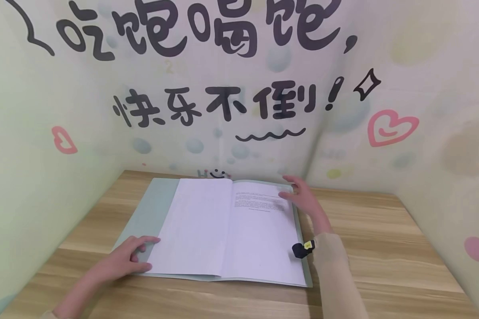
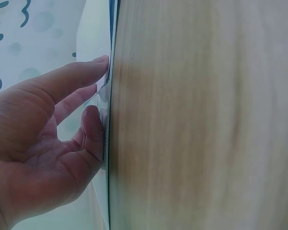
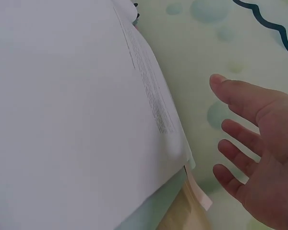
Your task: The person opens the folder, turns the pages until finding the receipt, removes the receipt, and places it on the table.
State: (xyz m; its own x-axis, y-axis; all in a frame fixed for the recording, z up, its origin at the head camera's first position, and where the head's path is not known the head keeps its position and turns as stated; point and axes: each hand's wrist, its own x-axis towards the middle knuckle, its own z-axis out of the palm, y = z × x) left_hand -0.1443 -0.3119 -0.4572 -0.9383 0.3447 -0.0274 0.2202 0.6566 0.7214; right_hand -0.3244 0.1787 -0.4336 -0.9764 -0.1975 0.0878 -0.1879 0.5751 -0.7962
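Beige sleeve in front, running along the right edge of an open pale-green folder on a wooden table. At the folder's far right corner, the right hand hovers, loosely spread, holding nothing. The left hand, half-open, rests at its near left, grasping nothing. White pages inside could crease if a fingertip drags their edge.
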